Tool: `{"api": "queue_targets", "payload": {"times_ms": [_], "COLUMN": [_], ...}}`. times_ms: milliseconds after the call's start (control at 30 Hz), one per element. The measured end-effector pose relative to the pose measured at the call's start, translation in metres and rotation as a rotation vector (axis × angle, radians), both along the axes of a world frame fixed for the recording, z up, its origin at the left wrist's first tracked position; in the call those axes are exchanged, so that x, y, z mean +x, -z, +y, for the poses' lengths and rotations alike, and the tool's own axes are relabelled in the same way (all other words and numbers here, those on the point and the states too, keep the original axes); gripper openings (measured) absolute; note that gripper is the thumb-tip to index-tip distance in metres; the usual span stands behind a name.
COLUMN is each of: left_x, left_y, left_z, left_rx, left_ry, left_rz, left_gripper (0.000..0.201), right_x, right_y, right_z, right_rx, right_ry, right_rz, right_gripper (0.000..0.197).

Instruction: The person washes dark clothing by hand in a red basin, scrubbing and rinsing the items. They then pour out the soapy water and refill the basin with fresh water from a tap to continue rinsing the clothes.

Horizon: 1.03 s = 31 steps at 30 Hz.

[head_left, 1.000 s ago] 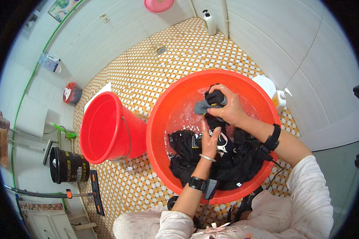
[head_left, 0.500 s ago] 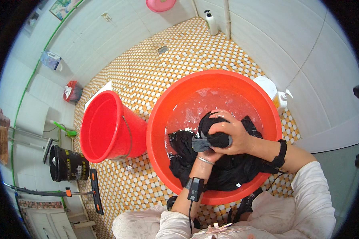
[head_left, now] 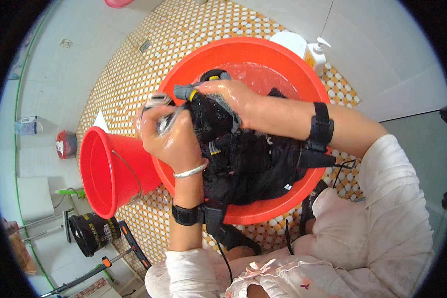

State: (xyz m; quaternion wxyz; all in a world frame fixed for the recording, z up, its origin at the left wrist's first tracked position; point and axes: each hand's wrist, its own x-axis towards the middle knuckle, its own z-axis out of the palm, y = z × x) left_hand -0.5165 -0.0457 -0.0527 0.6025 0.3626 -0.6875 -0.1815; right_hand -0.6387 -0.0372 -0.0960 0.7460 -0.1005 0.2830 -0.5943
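Observation:
A wet black cloth item (head_left: 209, 119) with grey parts and narrow yellow bands, possibly a sock, is bunched up over the tub. My right hand (head_left: 233, 102) is closed round it, thumb near a grey end. Beside it on the left, my left hand (head_left: 171, 134) is curled into a fist, wet and slightly blurred. A pale grey piece (head_left: 159, 99) shows at the top of this fist; its kind is unclear. Below the hands, more soaked black clothing (head_left: 256, 171) lies in the red tub (head_left: 248, 214), with reddish-looking soapy water (head_left: 263, 74) behind it.
Left of the tub stands a red bucket (head_left: 97, 174) with a wire handle. Beyond are a black bucket (head_left: 92, 233), a floor squeegee (head_left: 134, 243) and a small red bin (head_left: 66, 145). A white pump bottle (head_left: 315, 55) stands behind the tub, by the wall.
The view has shifted, so the tub sits higher. Both hands were together on a black bundle; now my left hand is farther left, and the pale grey piece shows at its top.

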Motion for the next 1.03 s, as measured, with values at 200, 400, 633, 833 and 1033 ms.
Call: {"api": "queue_targets", "payload": {"times_ms": [200, 400, 633, 833, 1033], "left_x": [0.003, 0.006, 0.020, 0.084, 0.190], "left_y": [-0.010, 0.022, 0.063, 0.057, -0.032], "left_z": [0.018, 0.054, 0.082, -0.017, -0.089], "left_rx": [-0.243, -0.338, -0.122, 0.685, 0.998], "left_ry": [0.122, 0.417, 0.672, 0.393, 0.375], "left_rz": [-0.423, -0.616, -0.639, -0.254, 0.474], "left_gripper": [0.013, 0.012, 0.011, 0.018, 0.031], "right_x": [0.009, 0.004, 0.013, 0.028, 0.014], "right_y": [0.023, 0.067, 0.125, 0.068, -0.020], "right_z": [-0.015, 0.028, 0.053, 0.019, -0.026], "right_rx": [-0.021, -0.248, 0.174, 0.253, -0.248], "right_ry": [-0.277, -0.454, -0.747, -0.654, -0.440], "right_rz": [0.043, 0.155, 0.575, 0.285, 0.478], "right_gripper": [0.015, 0.013, 0.028, 0.041, 0.080]}}
